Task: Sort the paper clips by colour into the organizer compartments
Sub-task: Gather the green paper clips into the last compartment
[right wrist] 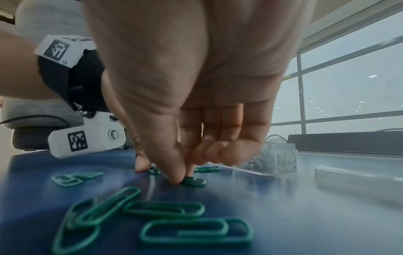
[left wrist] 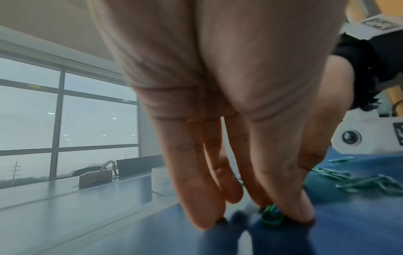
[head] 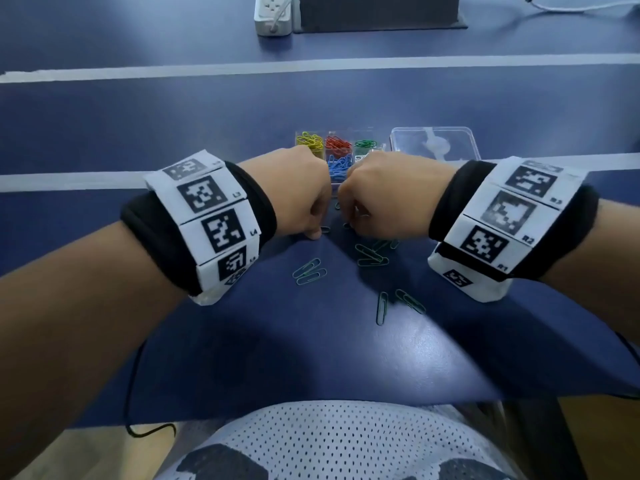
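A clear organizer [head: 385, 147] stands just beyond my hands, holding yellow clips [head: 310, 140], red clips [head: 337, 143], green clips [head: 365, 144] and blue clips [head: 337, 167] in separate compartments. Loose green paper clips [head: 372, 255] lie scattered on the blue table near me. My left hand [head: 317, 233] points down, thumb and a finger pinching a green clip [left wrist: 271, 216] on the table. My right hand [head: 348, 223] is close beside it, thumb and forefinger pinching another green clip [right wrist: 195, 181] against the tabletop. In the right wrist view my right hand [right wrist: 183, 177] is in front of the organizer [right wrist: 274, 160].
The organizer's clear lid [head: 436, 143] lies to its right. A white power strip [head: 273, 13] and a dark box [head: 379, 10] sit at the far edge. White stripes cross the table. A black cable [head: 131, 393] hangs off the near edge.
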The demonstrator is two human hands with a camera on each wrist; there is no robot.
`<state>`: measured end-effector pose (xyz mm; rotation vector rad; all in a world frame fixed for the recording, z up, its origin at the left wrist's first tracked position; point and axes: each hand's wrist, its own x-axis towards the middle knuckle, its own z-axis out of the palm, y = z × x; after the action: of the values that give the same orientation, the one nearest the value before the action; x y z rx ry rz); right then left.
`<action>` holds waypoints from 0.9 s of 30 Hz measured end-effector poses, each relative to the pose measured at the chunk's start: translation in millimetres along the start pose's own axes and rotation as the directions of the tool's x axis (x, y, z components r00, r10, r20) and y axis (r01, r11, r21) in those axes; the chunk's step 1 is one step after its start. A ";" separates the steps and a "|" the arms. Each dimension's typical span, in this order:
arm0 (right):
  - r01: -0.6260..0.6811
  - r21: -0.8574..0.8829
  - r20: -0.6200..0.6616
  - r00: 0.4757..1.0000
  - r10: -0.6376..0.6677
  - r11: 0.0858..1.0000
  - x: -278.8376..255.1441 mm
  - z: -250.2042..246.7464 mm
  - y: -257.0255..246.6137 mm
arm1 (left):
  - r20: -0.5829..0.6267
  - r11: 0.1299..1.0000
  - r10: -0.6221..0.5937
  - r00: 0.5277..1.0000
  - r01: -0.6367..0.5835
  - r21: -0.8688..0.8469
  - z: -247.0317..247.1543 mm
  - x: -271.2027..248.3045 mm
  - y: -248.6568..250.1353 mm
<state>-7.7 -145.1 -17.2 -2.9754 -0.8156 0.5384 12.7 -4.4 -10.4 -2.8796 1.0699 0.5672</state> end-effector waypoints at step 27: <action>-0.053 -0.149 -0.051 0.998 0.046 0.987 14.5 -2.2 1.1 | 0.097 0.996 -0.060 0.994 0.066 -0.057 22.0 -39.8 14.1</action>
<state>5.2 -138.7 -20.0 -3.1394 -0.8159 0.4238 -31.3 12.9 -15.9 -2.8920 0.9623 0.7372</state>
